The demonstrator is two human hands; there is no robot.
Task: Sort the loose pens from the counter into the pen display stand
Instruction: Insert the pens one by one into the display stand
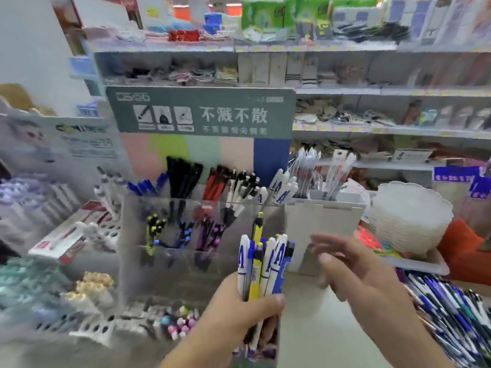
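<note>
Your left hand (239, 312) grips a bunch of about seven pens (261, 264) upright: white barrels with blue print, two yellow ones and blue ones, tips hidden in your fist. Your right hand (353, 264) is blurred, fingers spread and empty, just right of the bunch. Both hover in front of the clear pen display stand (186, 235), whose two tiers hold black, red, blue and white pens. One heap of loose pens (451, 314) lies at the right on the counter (318, 328).

Stocked shop shelves (345, 49) fill the back; a white wall (29, 49) stands at left.
</note>
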